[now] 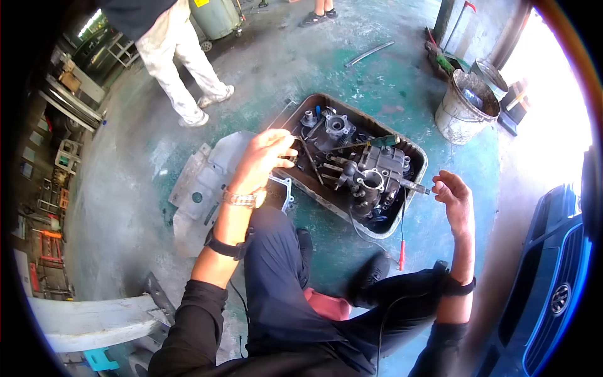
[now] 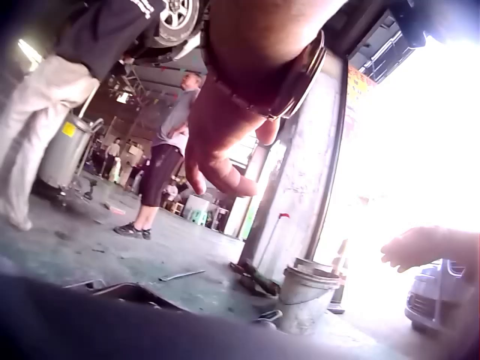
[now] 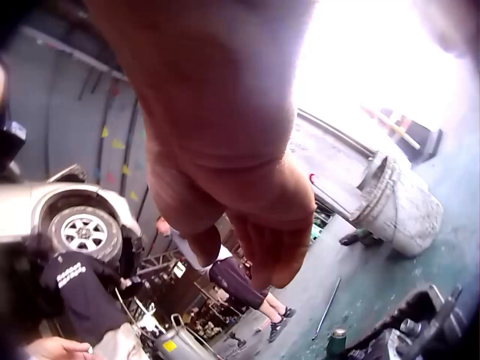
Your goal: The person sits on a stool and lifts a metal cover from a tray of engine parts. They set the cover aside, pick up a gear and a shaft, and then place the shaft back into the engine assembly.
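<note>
My left hand [image 1: 267, 154] is raised near the left side of a metal tray [image 1: 417, 152], fingers loosely bent. In the left wrist view nothing shows between its fingers [image 2: 234, 182]. Off the tray's right end my right hand [image 1: 453, 198] hangs in the air, fingers relaxed and holding nothing, close to a shaft [image 1: 414, 186]. That shaft sticks out of a greasy gearbox [image 1: 384, 162] lying in the tray. Another metal housing [image 1: 336, 124] lies at the tray's far end. A green-handled screwdriver [image 1: 387, 141] lies across the parts. Left of the tray a flat metal sheet [image 1: 188, 217] lies on the floor.
A red-handled probe [image 1: 402, 256] on a wire lies before the tray. A dirty white bucket [image 1: 461, 119] stands back right, and a blue car [image 1: 553, 270] at the right. One person in pale trousers [image 1: 182, 60] stands at the back left. A pink seat [image 1: 328, 305] shows below me.
</note>
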`<state>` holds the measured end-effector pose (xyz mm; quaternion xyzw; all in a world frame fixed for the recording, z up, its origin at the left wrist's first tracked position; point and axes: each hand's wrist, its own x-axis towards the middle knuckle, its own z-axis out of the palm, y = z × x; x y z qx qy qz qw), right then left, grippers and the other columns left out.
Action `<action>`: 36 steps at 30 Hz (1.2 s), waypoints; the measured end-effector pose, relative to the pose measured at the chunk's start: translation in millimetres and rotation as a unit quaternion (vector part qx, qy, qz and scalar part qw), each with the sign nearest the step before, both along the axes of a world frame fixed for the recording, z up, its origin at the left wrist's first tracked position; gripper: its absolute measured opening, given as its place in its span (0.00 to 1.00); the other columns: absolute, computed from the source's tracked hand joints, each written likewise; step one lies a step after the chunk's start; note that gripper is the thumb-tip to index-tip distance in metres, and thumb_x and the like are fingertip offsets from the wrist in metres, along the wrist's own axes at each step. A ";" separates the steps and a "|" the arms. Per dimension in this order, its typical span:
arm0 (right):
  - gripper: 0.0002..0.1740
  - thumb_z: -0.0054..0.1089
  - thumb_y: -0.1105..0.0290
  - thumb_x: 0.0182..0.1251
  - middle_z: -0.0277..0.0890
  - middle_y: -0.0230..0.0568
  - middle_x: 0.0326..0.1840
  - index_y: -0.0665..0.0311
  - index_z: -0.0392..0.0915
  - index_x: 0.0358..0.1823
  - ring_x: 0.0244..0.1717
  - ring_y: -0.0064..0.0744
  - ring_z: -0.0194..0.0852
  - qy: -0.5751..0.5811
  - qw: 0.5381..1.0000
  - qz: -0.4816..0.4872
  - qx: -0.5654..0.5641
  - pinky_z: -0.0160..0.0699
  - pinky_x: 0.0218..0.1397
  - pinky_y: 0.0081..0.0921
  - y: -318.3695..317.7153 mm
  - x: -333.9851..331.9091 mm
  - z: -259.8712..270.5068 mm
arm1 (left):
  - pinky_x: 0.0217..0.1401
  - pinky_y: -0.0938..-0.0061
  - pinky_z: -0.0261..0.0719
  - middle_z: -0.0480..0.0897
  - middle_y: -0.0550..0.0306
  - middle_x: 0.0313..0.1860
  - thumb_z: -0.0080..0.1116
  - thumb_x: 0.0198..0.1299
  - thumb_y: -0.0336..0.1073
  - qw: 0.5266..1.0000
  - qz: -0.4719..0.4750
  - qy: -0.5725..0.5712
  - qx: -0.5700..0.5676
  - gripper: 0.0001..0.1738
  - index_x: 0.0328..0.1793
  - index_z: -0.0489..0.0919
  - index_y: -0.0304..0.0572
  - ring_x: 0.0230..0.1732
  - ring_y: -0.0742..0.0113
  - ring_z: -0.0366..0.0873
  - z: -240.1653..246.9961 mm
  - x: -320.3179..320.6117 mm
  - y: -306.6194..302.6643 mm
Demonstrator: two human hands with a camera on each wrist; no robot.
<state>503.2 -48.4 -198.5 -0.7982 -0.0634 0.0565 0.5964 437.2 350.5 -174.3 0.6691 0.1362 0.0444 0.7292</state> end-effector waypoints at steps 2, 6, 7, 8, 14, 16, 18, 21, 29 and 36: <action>0.23 0.61 0.65 0.64 0.79 0.42 0.45 0.75 0.73 0.56 0.40 0.27 0.76 0.016 0.997 -0.052 0.059 0.75 0.43 0.23 -3.2 -2.7 -13.6 | 0.36 0.77 0.82 0.79 0.58 0.41 0.59 0.63 0.38 0.999 -0.031 0.013 -0.005 0.16 0.51 0.75 0.35 0.39 0.69 0.80 5.5 11.0 -21.4; 0.19 0.60 0.68 0.64 0.80 0.38 0.42 0.72 0.75 0.53 0.38 0.23 0.76 0.031 0.990 -0.110 0.084 0.75 0.41 0.21 -9.0 2.2 -42.7 | 0.39 0.74 0.81 0.79 0.58 0.42 0.56 0.65 0.40 0.998 -0.059 0.031 -0.005 0.17 0.52 0.74 0.36 0.39 0.68 0.81 10.2 20.4 -58.7; 0.18 0.60 0.69 0.64 0.80 0.38 0.42 0.70 0.76 0.52 0.39 0.22 0.76 0.007 0.993 -0.100 0.056 0.75 0.41 0.21 -10.2 7.0 -42.1 | 0.39 0.73 0.81 0.79 0.58 0.43 0.57 0.65 0.40 0.997 -0.069 0.030 -0.015 0.17 0.53 0.74 0.36 0.39 0.67 0.81 1.8 27.0 -61.5; 0.17 0.61 0.70 0.63 0.80 0.38 0.41 0.69 0.76 0.52 0.41 0.23 0.77 0.006 0.992 -0.115 0.049 0.76 0.44 0.22 -11.1 9.1 -43.6 | 0.39 0.73 0.80 0.79 0.57 0.43 0.57 0.65 0.41 0.996 -0.076 0.045 -0.017 0.17 0.53 0.74 0.36 0.40 0.67 0.81 -8.7 32.9 -62.9; 0.16 0.61 0.71 0.62 0.81 0.41 0.41 0.70 0.76 0.51 0.42 0.26 0.78 -0.024 0.992 -0.123 0.008 0.76 0.50 0.24 -13.6 15.1 -47.8 | 0.44 0.68 0.80 0.80 0.55 0.44 0.58 0.62 0.38 0.992 -0.065 0.100 -0.035 0.14 0.50 0.77 0.38 0.43 0.62 0.81 -57.2 55.9 -71.3; 0.16 0.62 0.71 0.62 0.81 0.42 0.41 0.71 0.76 0.50 0.42 0.26 0.78 -0.022 0.992 -0.121 -0.007 0.76 0.49 0.24 -12.8 16.2 -46.3 | 0.45 0.66 0.80 0.80 0.54 0.44 0.58 0.62 0.37 0.993 -0.058 0.085 -0.060 0.14 0.49 0.77 0.38 0.43 0.61 0.81 -59.6 55.9 -73.5; 0.17 0.62 0.71 0.62 0.81 0.43 0.40 0.71 0.77 0.50 0.41 0.26 0.78 -0.017 0.993 -0.114 -0.026 0.76 0.49 0.24 -12.2 18.0 -46.3 | 0.46 0.65 0.80 0.80 0.53 0.44 0.58 0.61 0.37 0.992 -0.046 0.073 -0.091 0.13 0.48 0.77 0.38 0.43 0.59 0.81 -68.5 58.9 -71.8; 0.17 0.63 0.71 0.62 0.82 0.43 0.40 0.72 0.77 0.50 0.41 0.27 0.79 -0.025 0.993 -0.110 -0.040 0.77 0.48 0.25 -7.0 22.8 -49.6 | 0.47 0.64 0.80 0.81 0.52 0.44 0.58 0.61 0.36 0.978 -0.015 0.102 -0.181 0.12 0.48 0.77 0.37 0.43 0.58 0.81 -85.5 59.8 -66.6; 0.18 0.61 0.71 0.63 0.82 0.48 0.41 0.74 0.75 0.52 0.43 0.30 0.80 -0.003 0.992 -0.079 -0.103 0.78 0.49 0.26 7.3 38.0 -58.6 | 0.37 0.76 0.80 0.80 0.57 0.38 0.57 0.64 0.36 0.949 -0.260 0.101 -0.150 0.11 0.46 0.76 0.35 0.36 0.71 0.80 -57.4 -5.0 -152.7; 0.19 0.61 0.71 0.64 0.82 0.49 0.41 0.76 0.75 0.52 0.43 0.30 0.80 -0.001 0.987 -0.044 -0.156 0.78 0.48 0.26 17.0 47.2 -75.6 | 0.40 0.74 0.76 0.80 0.55 0.33 0.60 0.62 0.37 0.905 -0.425 0.032 0.020 0.13 0.42 0.74 0.33 0.37 0.72 0.78 -64.7 -21.1 -164.9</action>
